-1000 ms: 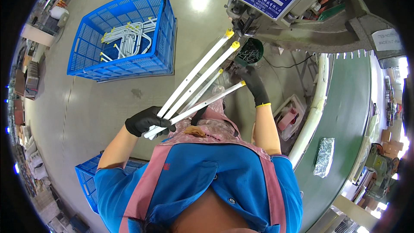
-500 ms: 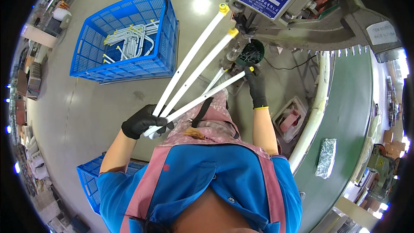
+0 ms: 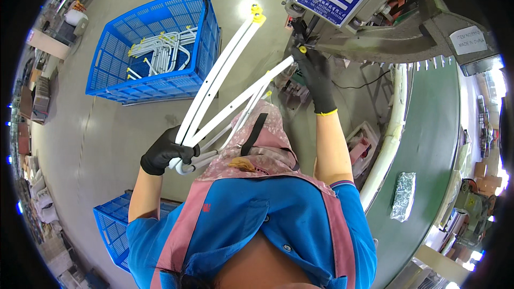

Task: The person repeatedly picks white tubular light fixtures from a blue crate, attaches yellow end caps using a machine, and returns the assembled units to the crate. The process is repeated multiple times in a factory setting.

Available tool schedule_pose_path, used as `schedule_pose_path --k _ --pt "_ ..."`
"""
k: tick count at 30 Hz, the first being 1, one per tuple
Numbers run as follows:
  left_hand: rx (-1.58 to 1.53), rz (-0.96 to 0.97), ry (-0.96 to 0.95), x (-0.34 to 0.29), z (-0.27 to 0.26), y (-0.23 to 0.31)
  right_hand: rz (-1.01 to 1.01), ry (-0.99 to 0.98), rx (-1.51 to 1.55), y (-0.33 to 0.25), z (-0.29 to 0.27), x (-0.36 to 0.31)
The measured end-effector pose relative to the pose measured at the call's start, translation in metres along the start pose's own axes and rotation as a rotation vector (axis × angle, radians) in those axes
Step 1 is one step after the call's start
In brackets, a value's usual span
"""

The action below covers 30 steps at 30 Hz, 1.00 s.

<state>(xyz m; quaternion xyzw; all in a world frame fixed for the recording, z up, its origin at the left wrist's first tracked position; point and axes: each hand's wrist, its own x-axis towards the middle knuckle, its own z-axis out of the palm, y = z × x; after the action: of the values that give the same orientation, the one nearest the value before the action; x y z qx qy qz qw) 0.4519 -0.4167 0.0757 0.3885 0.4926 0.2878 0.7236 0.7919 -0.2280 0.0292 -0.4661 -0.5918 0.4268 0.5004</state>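
In a black glove, my left hand (image 3: pixel 167 151) is closed around the bent lower ends of several white metal tubes (image 3: pixel 218 77) with yellow end pieces. Two of them lie side by side, slanting up to the right. Another white tube (image 3: pixel 235 104) branches off toward the machine. Its yellow-tipped end is gripped by my right hand (image 3: pixel 316 81), also gloved in black, just below the machine's working head (image 3: pixel 306 35). My right fingertips are partly hidden there. More thin tube lengths hang near my apron.
The grey machine (image 3: pixel 401 40) with a blue plate fills the upper right. A blue crate (image 3: pixel 152 86) of similar tubes stands at the upper left, another blue crate (image 3: pixel 111 230) at lower left. A green table (image 3: pixel 428 144) on the right bears a clear plastic packet (image 3: pixel 403 197).
My right hand has risen with the tube end toward the machine head. My left hand has shifted slightly left, and the two upper tubes have swung left and closed together.
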Motion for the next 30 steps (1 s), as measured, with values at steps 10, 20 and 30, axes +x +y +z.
schedule_pose_path --k 10,20,30 --pt "0.05 -0.032 -0.035 0.02 0.005 -0.021 -0.048 -0.06 0.017 0.003 0.003 0.009" --pt "0.063 -0.111 -0.052 0.021 0.001 -0.006 0.008 -0.04 -0.409 0.035 0.007 0.017" --pt "0.097 -0.107 -0.057 0.024 0.006 -0.016 0.046 -0.047 -0.36 0.047 0.005 -0.001"
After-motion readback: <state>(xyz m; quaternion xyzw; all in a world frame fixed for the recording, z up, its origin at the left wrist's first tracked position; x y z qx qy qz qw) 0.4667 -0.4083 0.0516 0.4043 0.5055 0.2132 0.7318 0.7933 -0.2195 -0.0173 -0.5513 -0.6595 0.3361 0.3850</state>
